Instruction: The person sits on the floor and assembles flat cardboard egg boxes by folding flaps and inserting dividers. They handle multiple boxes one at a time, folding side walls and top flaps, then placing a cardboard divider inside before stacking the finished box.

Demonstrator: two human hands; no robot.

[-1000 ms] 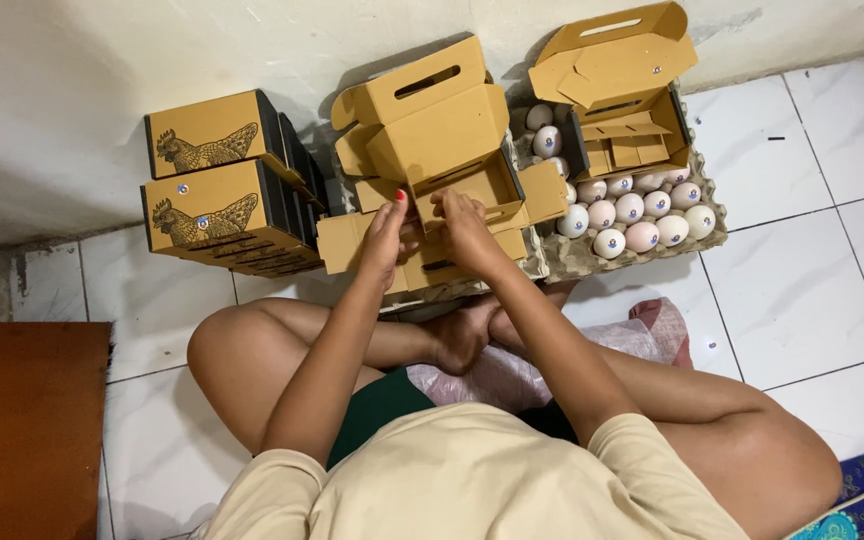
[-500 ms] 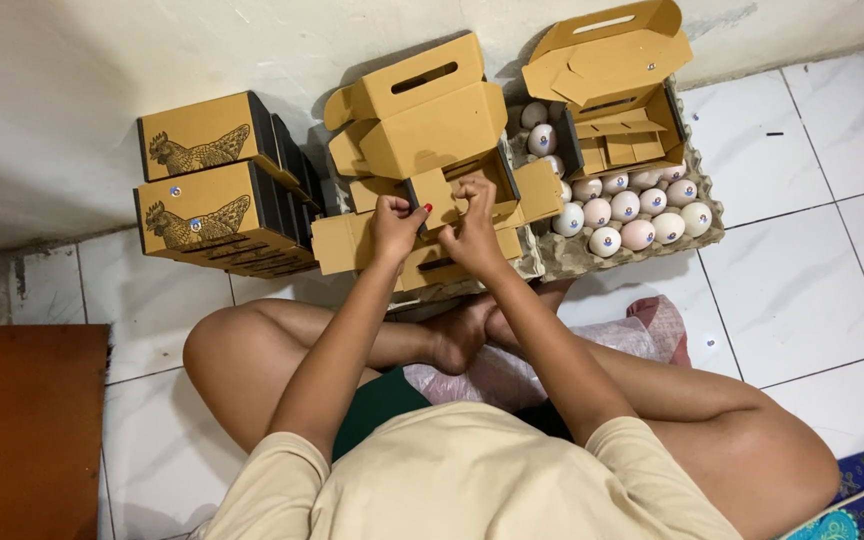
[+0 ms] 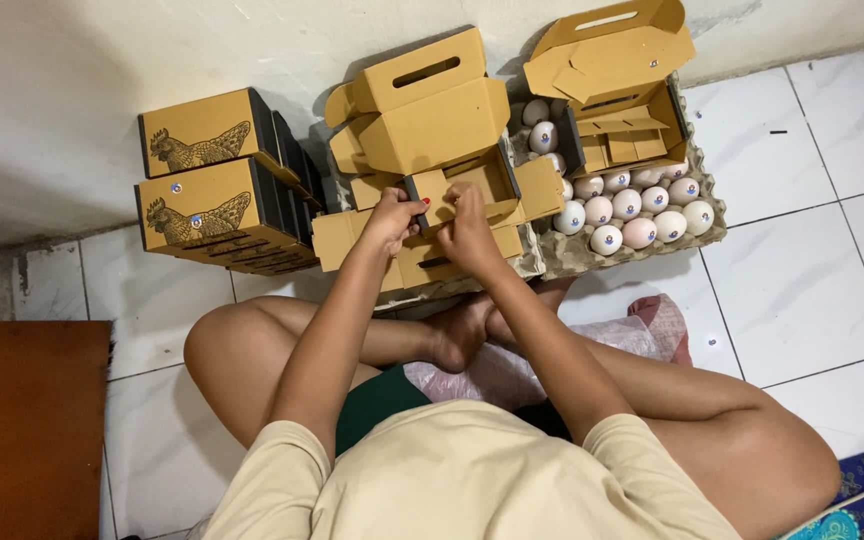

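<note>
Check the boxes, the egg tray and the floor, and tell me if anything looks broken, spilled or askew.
Nothing stands out. The eggs sit whole in their tray, with no spill on the tiles. The closed boxes are stacked by the wall. Both the left hand and the right hand work on the open box, whose loose flaps look unfolded, not torn.

Person sits cross-legged, both arms reaching forward toward 12 o'clock, elbows bent. Left hand (image 3: 393, 215) and right hand (image 3: 470, 222) close together, nearly touching, fingers curled in a pinch, knuckles up, wrists slightly bent down.
</note>
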